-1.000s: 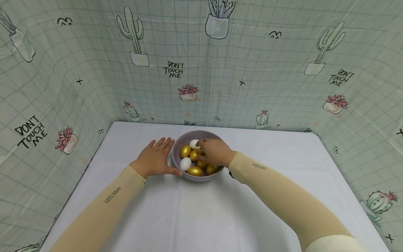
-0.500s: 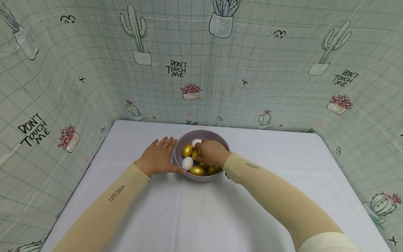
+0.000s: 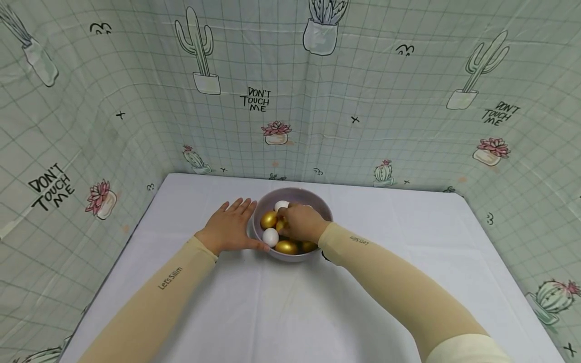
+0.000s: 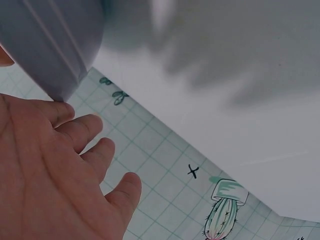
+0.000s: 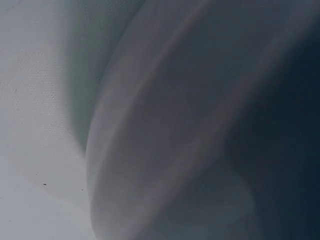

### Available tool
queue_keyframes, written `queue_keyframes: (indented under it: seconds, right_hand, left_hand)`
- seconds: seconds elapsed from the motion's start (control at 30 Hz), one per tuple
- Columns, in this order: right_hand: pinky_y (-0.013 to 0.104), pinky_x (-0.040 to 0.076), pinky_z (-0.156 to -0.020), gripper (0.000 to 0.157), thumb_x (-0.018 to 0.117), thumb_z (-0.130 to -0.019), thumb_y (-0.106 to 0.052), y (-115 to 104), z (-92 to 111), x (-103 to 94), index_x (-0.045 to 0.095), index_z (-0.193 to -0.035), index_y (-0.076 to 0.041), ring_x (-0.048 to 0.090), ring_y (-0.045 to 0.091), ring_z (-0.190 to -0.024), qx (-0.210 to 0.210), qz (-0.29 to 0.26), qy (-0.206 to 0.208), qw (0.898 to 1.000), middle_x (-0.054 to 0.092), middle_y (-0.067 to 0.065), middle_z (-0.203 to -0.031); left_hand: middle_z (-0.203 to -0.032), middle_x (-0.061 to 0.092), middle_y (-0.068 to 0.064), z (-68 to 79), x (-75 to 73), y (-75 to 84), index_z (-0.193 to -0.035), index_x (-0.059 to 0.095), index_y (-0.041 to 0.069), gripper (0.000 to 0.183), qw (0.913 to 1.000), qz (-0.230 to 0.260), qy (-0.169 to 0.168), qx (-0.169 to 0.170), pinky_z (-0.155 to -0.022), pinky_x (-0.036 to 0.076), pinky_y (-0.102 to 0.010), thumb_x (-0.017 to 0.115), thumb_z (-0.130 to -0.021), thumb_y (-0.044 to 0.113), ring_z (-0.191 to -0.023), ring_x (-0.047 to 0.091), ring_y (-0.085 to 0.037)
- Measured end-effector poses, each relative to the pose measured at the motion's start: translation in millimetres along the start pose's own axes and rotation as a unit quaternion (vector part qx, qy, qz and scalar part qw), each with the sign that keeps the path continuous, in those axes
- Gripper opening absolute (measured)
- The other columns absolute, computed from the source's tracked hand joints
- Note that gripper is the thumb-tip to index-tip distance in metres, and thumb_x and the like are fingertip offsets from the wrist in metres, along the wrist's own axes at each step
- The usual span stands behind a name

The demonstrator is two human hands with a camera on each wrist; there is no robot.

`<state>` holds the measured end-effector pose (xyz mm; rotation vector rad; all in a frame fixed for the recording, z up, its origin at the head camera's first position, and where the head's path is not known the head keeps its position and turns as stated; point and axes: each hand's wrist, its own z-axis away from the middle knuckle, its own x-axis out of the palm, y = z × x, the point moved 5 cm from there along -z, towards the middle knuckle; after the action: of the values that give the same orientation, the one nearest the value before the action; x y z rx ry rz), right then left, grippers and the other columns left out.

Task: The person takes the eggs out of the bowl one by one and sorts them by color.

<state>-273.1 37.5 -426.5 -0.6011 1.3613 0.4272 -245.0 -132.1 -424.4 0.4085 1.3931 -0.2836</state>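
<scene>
In the head view a mauve bowl [image 3: 292,257] stands on the white-covered table and holds gold and white eggs. My left hand [image 3: 231,229] lies against the bowl's left side, fingers spread, the thumb at the front rim. The left wrist view shows a fingertip of that hand touching the rim. Inside the bowl, my right hand [image 3: 305,222] curls finger and thumb around a gold egg [image 3: 279,224], mostly covered by the fingers. Around it lie a white egg [image 3: 270,237], another white egg [image 3: 281,204], a gold egg [image 3: 269,219] and a front gold egg [image 3: 287,247].
The white cloth [image 3: 290,312] spreads around the bowl on every side. A grid-patterned curtain [image 3: 299,101] with cactus drawings hangs behind and at both sides. In the right wrist view the bowl's outer wall [image 5: 150,130] fills much of the picture, dark and blurred.
My right hand has shifted slightly left and its fingers have closed around the gold egg in the middle. The left hand stays at the bowl. The head view has shifted a little.
</scene>
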Motion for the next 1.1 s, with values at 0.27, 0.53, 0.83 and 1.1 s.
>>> queue_keyframes:
  seconds: [0.27, 0.53, 0.83, 1.1]
  right_hand:
    - [0.037, 0.054, -0.081, 0.039, 0.075, -0.091, -0.033, 2, -2, 2.5, 0.066, -0.122, -0.011, 0.063, 0.018, -0.087, 0.015, -0.012, -0.01, 1.0, 0.066, 0.005, -0.101]
    - [0.037, 0.051, -0.085, 0.043, 0.076, -0.087, -0.03, 6, -2, 4.9, 0.067, -0.125, -0.013, 0.061, 0.017, -0.087, 0.019, -0.032, -0.01, 0.999, 0.064, 0.006, -0.11]
    - [0.033, 0.051, -0.088, 0.041, 0.077, -0.083, -0.025, 7, -1, -0.7, 0.067, -0.121, -0.014, 0.057, 0.016, -0.095, 0.006, -0.056, 0.008, 0.998, 0.06, 0.004, -0.115]
    - [0.035, 0.05, -0.092, 0.038, 0.077, -0.085, -0.027, 10, 3, -10.4, 0.067, -0.12, -0.016, 0.057, 0.016, -0.1, -0.015, -0.07, 0.014, 0.997, 0.06, 0.004, -0.116]
  left_hand:
    - [-0.16, 0.028, -0.016, -0.7, 1.2, -0.9, -0.157, 0.026, 0.003, 0.128, 1.0, 0.001, 0.005, 0.002, -0.117, 0.016, -0.056, 0.053, -0.068, 0.092, -0.148, 0.021, -0.035]
    - [-0.16, 0.027, -0.016, 0.0, -0.4, 1.5, -0.158, 0.024, 0.003, 0.128, 1.0, 0.007, -0.004, -0.003, -0.117, 0.015, -0.056, 0.054, -0.069, 0.09, -0.148, 0.02, -0.035]
    - [-0.16, 0.028, -0.017, -0.6, -0.9, 1.8, -0.158, 0.025, 0.003, 0.128, 1.0, 0.003, -0.005, -0.003, -0.117, 0.017, -0.056, 0.053, -0.069, 0.091, -0.148, 0.021, -0.035]
    - [-0.16, 0.029, -0.016, -0.9, 0.8, -0.9, -0.158, 0.025, 0.004, 0.129, 1.0, -0.001, -0.001, -0.003, -0.117, 0.017, -0.056, 0.053, -0.068, 0.092, -0.148, 0.021, -0.035]
